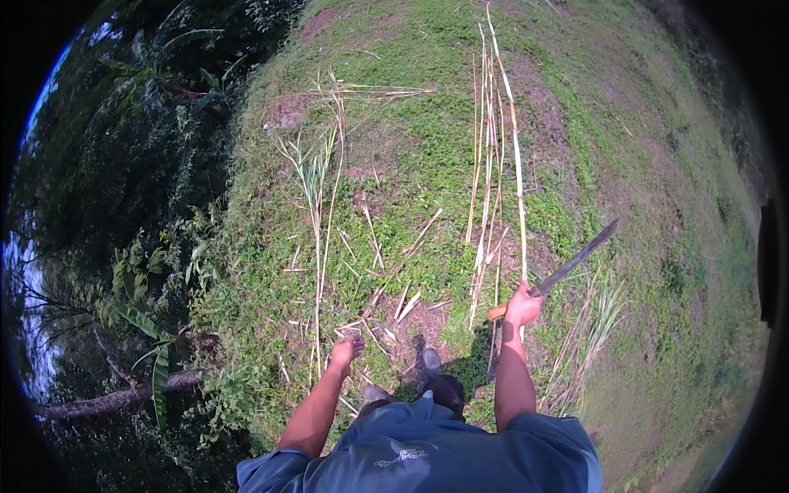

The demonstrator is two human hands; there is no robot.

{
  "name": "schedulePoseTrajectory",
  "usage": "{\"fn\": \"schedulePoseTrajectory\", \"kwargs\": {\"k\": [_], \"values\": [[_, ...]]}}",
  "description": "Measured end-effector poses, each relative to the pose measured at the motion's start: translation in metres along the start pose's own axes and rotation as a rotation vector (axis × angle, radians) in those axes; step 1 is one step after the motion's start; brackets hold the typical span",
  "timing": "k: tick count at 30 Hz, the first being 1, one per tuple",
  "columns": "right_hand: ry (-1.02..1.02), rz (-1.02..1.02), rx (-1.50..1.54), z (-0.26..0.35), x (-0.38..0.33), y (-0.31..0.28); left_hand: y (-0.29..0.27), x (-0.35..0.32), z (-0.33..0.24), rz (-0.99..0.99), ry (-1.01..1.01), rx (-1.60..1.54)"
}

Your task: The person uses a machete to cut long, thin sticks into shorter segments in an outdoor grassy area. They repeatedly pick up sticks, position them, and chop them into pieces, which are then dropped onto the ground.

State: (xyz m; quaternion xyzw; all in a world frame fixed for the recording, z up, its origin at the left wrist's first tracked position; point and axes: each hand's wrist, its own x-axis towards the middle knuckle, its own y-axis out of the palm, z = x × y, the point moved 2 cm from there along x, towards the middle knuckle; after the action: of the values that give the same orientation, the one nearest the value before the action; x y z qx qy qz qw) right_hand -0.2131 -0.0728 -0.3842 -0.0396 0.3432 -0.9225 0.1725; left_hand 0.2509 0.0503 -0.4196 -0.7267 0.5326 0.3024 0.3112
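Observation:
My right hand [523, 306] is closed around the wooden handle of a machete [575, 260], whose dark blade points up and to the right. A long pale cane stalk [514, 140] runs from the far grass down to this same hand; I cannot tell whether the fingers grip it too or it passes behind. My left hand [348, 349] has its fingers curled, above short cut cane pieces on the ground. Whatever may be in it is too small to make out. Several thinner stalks [485, 189] lie lengthwise just left of the long one.
Leafy cane tops [316, 177] lie on the left, with more leafy stalks [588, 337] to the right of my right arm. Split pieces [408, 304] are scattered ahead of my shoes [431, 360]. Dense bushes and a fallen trunk [123, 398] border the grass at left.

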Motion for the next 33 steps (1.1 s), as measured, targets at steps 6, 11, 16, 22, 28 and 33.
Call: {"fn": "schedulePoseTrajectory", "kwargs": {"k": [6,11,16,22,28,33], "values": [[-0.090,0.213,0.030,0.097,0.077,0.167,-0.260,-0.120,0.235,-0.751,-0.329,0.080],[-0.188,0.568,-0.256,0.055,0.000,0.223,-0.260,-0.265,0.421,-0.677,-0.587,0.564],[-0.318,0.921,-0.616,-0.104,-0.135,0.188,-0.157,-0.286,0.452,-0.362,-0.109,0.705],[-0.393,1.316,-0.947,-0.243,-0.227,0.113,-0.137,-0.263,0.390,-0.460,-0.326,0.048],[-0.787,1.353,-1.004,-0.230,-0.236,0.068,-0.196,-0.179,0.392,-0.489,-0.357,-0.080],[-0.829,1.107,-1.218,-0.146,-0.255,0.045,-0.285,0.016,0.475,-0.358,-0.361,0.076]]}}
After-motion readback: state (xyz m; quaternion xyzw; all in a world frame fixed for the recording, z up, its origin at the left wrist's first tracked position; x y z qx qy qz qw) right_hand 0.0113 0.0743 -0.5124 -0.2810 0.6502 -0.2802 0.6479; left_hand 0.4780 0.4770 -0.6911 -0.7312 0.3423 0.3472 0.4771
